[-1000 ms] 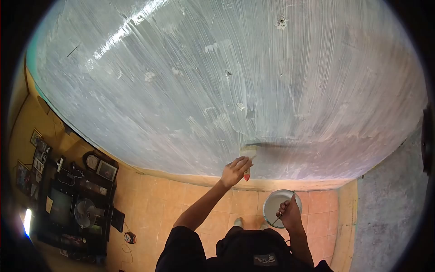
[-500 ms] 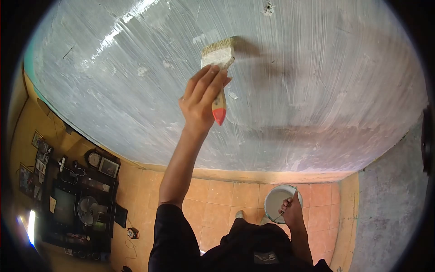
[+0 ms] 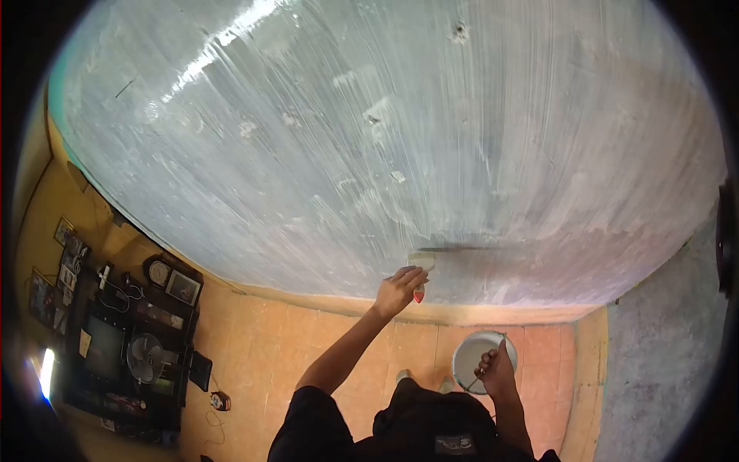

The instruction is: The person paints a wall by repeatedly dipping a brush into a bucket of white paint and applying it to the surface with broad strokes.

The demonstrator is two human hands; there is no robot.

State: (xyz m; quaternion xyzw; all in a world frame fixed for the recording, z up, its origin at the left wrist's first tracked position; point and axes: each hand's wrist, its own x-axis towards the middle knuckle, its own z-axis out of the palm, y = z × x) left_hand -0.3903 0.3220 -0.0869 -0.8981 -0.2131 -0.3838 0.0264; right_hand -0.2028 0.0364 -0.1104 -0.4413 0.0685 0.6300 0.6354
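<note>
My left hand (image 3: 399, 290) grips a wide paintbrush (image 3: 421, 262) low against the wall. Its pale bristles point up at the wall, and the red tip of the handle shows below my fingers. Streaky whitish-grey strokes cover the wall (image 3: 323, 169). Down at the right, my right hand (image 3: 496, 367) is closed on the thin handle of a bucket (image 3: 458, 362). Greyish liquid shows inside the bucket, partly hidden by my hand.
Orange floor tiles (image 3: 331, 339) lie below the wall. At the left stands a dark cabinet (image 3: 142, 308) with a fan (image 3: 146, 358) in front of it. A small round object with a cord (image 3: 220, 400) lies on the floor. A grey side wall (image 3: 662, 346) rises at the right.
My left hand has moved the paintbrush down the wall and somewhat to the right, close to its lower edge. My right hand still holds the bucket in nearly the same place.
</note>
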